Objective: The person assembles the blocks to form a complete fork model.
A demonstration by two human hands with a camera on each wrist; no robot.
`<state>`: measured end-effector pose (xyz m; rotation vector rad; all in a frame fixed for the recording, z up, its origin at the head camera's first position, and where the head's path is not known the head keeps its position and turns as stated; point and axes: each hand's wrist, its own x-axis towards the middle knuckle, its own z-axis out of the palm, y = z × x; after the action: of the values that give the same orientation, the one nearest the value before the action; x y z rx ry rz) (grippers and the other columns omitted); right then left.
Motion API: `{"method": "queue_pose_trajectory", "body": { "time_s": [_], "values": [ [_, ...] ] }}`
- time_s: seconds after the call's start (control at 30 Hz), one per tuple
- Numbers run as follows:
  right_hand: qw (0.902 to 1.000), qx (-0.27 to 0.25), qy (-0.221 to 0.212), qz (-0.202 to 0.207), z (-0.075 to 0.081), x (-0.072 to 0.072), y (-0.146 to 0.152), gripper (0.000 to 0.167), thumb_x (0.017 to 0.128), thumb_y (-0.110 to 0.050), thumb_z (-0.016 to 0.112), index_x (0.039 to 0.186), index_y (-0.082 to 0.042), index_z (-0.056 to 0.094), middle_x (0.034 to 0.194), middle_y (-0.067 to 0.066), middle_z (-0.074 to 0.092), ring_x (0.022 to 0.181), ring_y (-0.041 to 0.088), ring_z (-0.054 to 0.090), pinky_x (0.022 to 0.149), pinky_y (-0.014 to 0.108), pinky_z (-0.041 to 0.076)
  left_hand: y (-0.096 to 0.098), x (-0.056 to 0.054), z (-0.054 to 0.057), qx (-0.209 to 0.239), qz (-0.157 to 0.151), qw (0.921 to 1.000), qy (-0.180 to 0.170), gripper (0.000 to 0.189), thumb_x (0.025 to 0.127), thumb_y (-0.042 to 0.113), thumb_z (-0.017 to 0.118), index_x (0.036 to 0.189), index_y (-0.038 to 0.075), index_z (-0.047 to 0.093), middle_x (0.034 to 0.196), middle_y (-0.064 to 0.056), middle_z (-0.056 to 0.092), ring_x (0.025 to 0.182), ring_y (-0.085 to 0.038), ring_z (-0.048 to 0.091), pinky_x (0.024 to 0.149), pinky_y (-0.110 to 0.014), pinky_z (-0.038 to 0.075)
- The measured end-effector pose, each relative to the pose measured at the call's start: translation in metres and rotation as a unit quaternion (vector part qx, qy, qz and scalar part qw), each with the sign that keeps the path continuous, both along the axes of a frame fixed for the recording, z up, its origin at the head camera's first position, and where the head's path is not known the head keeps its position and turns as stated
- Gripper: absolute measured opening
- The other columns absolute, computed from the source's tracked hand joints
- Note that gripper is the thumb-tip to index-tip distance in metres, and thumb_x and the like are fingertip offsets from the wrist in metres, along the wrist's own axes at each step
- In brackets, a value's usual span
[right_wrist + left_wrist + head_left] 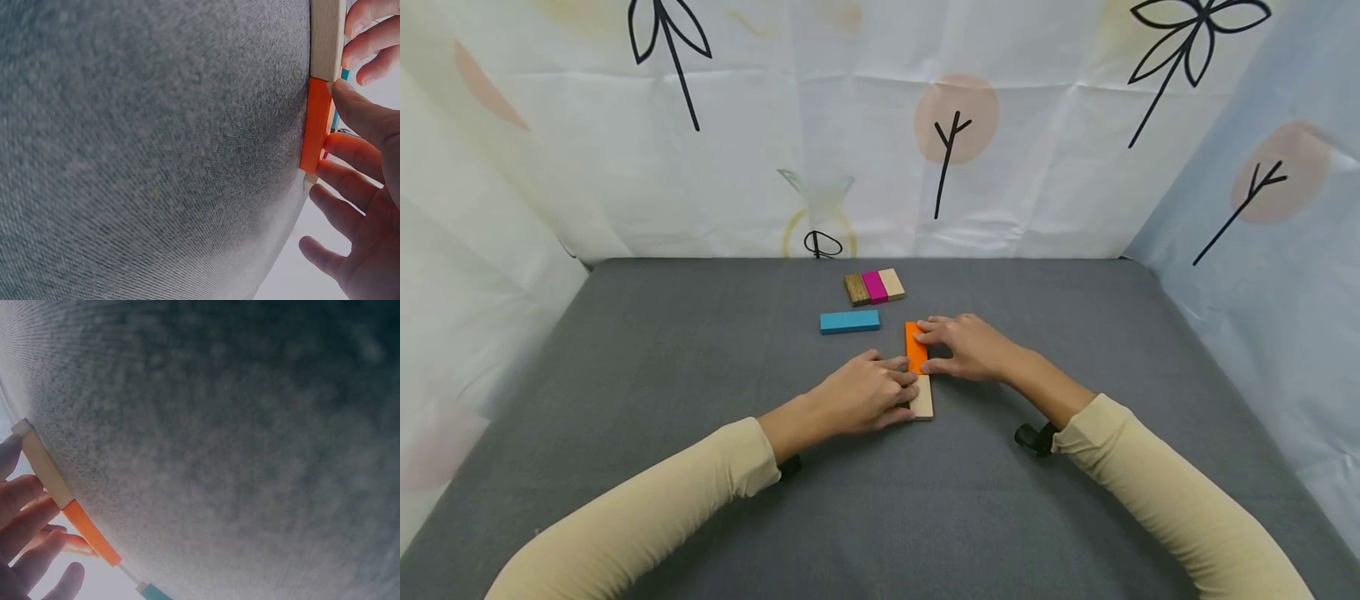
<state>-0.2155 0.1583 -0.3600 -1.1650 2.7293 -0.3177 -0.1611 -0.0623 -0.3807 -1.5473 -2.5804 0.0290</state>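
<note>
An orange block (916, 354) and a pale wooden block (922, 404) lie end to end on the grey table (700, 375), touching, with the orange one farther from the person. The left hand (872, 390) lies along the left side of this row, its fingers loosely extended, touching the pale wooden block and the near part of the orange one. The wrist view there is murky, so how firmly the left thumb meets the pale end is hard to say. From the right, the right hand (968, 346) touches the orange block, its fingers spread and fairly straight, the thumb near the joint.

A blue block (850, 322) lies apart, to the left of the orange block's far end. Beyond it, a brown block (856, 290), a magenta block (875, 287) and a light wood block (892, 284) sit side by side, touching.
</note>
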Motion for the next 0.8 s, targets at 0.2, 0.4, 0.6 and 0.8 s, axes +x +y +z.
{"method": "queue_pose_trajectory", "body": {
  "time_s": [0.2,0.4,0.6,0.8],
  "values": [
    [1.0,0.003,-0.002,-0.007,0.0003,0.002,0.0002,0.054,0.093,-0.033,0.071,0.136,-0.001,0.061,0.147,0.018,0.049,0.137,0.036,0.044,0.105,0.061,0.037,-0.0005,0.0002,0.0021,0.002,0.003,1.0,0.002,0.036,0.097,0.043,0.063,0.121,0.019,0.075,0.125,-0.002,0.069,0.124,-0.023,0.059,0.093,-0.043,0.052],
    [1.0,-0.003,-0.002,-0.008,-0.0013,0.0037,-0.0006,0.055,0.094,-0.033,0.07,0.137,-0.001,0.059,0.148,0.018,0.048,0.137,0.036,0.045,0.106,0.06,0.037,-0.0022,-0.0005,0.0018,0.004,0.01,0.9999,-0.006,0.037,0.096,0.044,0.064,0.122,0.019,0.074,0.126,-0.005,0.068,0.124,-0.024,0.059,0.096,-0.044,0.051],
    [0.9999,-0.007,-0.005,-0.006,-0.0036,0.0041,-0.0005,0.056,0.095,-0.033,0.069,0.139,-0.001,0.057,0.15,0.017,0.047,0.138,0.034,0.044,0.108,0.059,0.036,-0.0033,0.0006,0.003,0.004,0.011,0.9999,-0.01,0.035,0.096,0.044,0.064,0.119,0.019,0.075,0.124,-0.004,0.069,0.124,-0.023,0.06,0.093,-0.043,0.052],
    [0.9999,0.004,-0.003,-0.011,-0.0046,0.0039,0.0001,0.055,0.095,-0.034,0.069,0.139,-0.002,0.058,0.149,0.016,0.047,0.139,0.034,0.042,0.108,0.059,0.036,-0.0018,0.0012,0.0009,0.008,0.01,0.9997,-0.022,0.036,0.097,0.043,0.063,0.122,0.018,0.074,0.126,-0.005,0.068,0.125,-0.025,0.059,0.093,-0.043,0.053]
  ]
}}
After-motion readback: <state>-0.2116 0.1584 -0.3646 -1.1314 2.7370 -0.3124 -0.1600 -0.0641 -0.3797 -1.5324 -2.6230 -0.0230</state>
